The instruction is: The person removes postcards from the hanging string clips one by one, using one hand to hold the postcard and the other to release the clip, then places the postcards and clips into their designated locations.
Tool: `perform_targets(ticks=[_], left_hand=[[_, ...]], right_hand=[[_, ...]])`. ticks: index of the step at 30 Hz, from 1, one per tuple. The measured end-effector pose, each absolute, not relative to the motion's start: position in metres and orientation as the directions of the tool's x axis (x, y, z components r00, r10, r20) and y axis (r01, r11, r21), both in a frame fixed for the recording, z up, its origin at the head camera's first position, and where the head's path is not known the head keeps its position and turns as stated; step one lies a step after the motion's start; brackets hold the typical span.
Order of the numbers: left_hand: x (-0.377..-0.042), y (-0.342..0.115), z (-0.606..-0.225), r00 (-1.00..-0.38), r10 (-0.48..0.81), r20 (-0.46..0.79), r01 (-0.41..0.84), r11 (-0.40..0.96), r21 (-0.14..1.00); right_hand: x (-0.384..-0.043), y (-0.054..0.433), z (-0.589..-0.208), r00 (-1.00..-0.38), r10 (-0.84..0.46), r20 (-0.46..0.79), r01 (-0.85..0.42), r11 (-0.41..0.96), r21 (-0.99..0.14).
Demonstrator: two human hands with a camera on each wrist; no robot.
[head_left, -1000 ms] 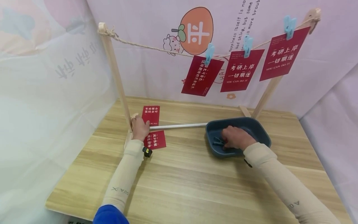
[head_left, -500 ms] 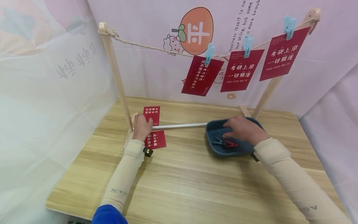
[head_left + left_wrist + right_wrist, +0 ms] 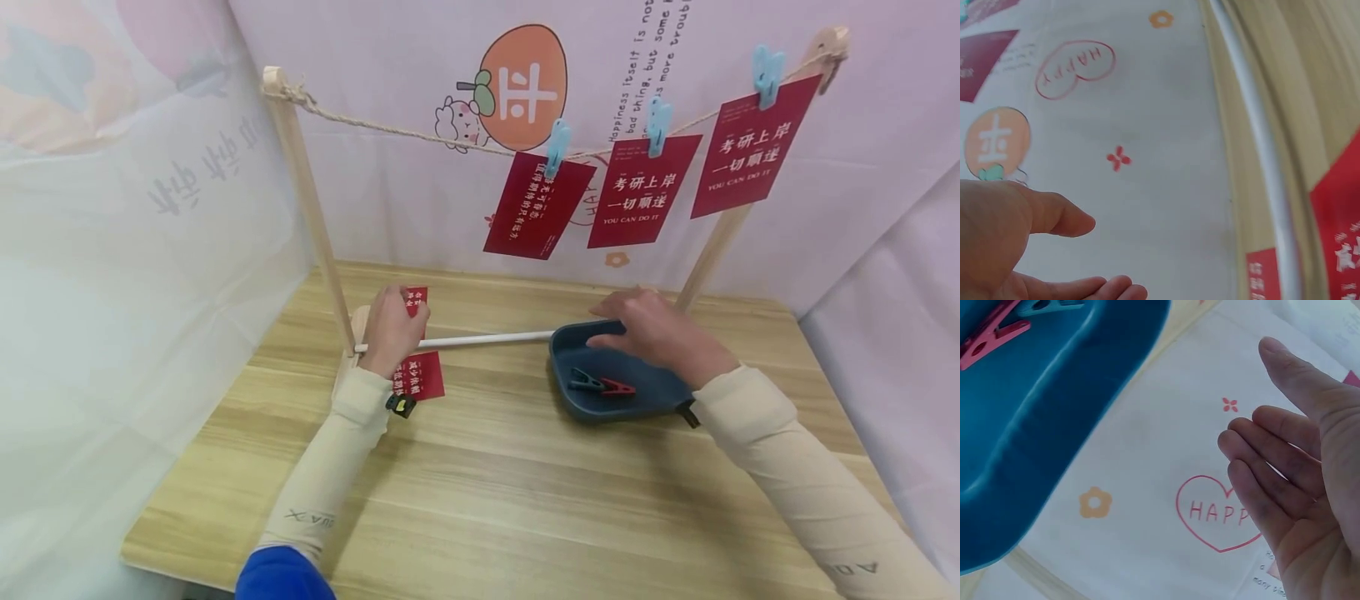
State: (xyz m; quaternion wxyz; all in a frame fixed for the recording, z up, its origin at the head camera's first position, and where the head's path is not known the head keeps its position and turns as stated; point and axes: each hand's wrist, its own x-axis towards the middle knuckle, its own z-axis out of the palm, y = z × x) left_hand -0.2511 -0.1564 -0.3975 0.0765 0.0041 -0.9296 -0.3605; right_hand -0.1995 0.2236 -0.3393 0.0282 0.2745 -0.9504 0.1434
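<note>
Already on the rope (image 3: 405, 131): three red cards (image 3: 643, 193), each beneath a light-blue clip (image 3: 557, 146), from mid-rope to the right-hand post (image 3: 705, 254).
Loose on the desk (image 3: 510, 487): two more, a far card (image 3: 418, 297) behind the white rod (image 3: 495, 339), partly hidden, and a near card (image 3: 423, 375) before it, both apparently awaiting hanging.
Blue tray (image 3: 651, 398): holds a dark green clip (image 3: 585, 380) and a red clip (image 3: 618, 387), close together, one per loose card by count.
Left hand (image 3: 393, 332): over the far card, fingers released, nothing between them; whether it touches the card cannot be told.
Right hand (image 3: 663, 335): above the tray's far side, fingers relaxed, grasping nothing.
Progress: seemingly past halfway, three cards up, two to go.
</note>
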Motion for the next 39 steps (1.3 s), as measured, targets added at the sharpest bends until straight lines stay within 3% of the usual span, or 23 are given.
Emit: perform_targets(ticks=[11, 20, 24, 30, 39], left_hand=[[-0.238, -0.137, -0.369, -0.976, 0.004, 0.219, 0.162, 0.686, 0.71], [-0.231, -0.123, -0.349, -0.957, 0.049, 0.284, 0.245, 0.657, 0.713], [-0.229, -0.117, -0.341, -0.954, 0.077, 0.29, 0.273, 0.623, 0.733], [-0.23, -0.105, -0.333, -0.938, 0.105, 0.33, 0.326, 0.583, 0.744], [-0.238, -0.093, -0.33, -0.896, 0.121, 0.427, 0.421, 0.534, 0.733]], right_hand=[[-0.196, 0.218, -0.318, -0.79, -0.532, 0.305, -0.602, 0.768, -0.22], [-0.197, 0.221, -0.304, -0.768, -0.522, 0.372, -0.613, 0.768, -0.187], [-0.197, 0.222, -0.3, -0.715, -0.529, 0.457, -0.65, 0.743, -0.157], [-0.197, 0.221, -0.29, -0.66, -0.486, 0.573, -0.671, 0.725, -0.158], [-0.195, 0.216, -0.275, -0.637, -0.414, 0.651, -0.656, 0.734, -0.175]])
